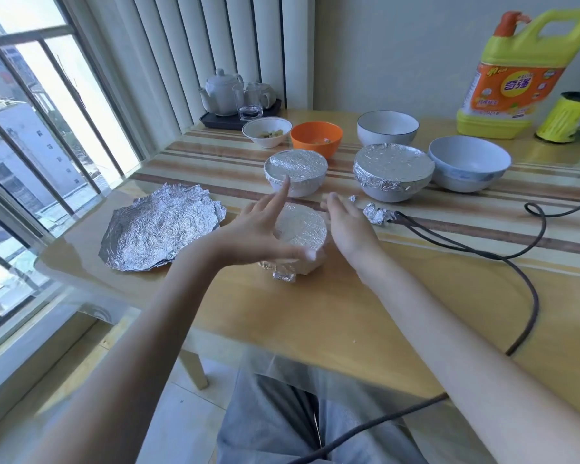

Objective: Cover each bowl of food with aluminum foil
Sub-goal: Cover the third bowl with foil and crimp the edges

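A foil-wrapped bowl (302,236) stands near the table's front, between my two hands. My left hand (265,232) is spread with straight fingers against its left side, thumb reaching across the front. My right hand (349,226) hovers flat at its right side, fingers straight. Behind stand two more foil-covered bowls (295,172) (392,170). Uncovered are a small white bowl with food (267,130), an orange bowl (316,137), a white bowl (387,127) and a pale blue bowl (467,162). A crumpled foil sheet (161,226) lies flat to the left.
Foil scraps (377,214) lie right of my right hand. A black cable (503,259) loops across the table's right side. A yellow detergent bottle (516,78), a yellow-black object (566,117) and a teapot tray (235,98) stand at the back. Window railings lie left.
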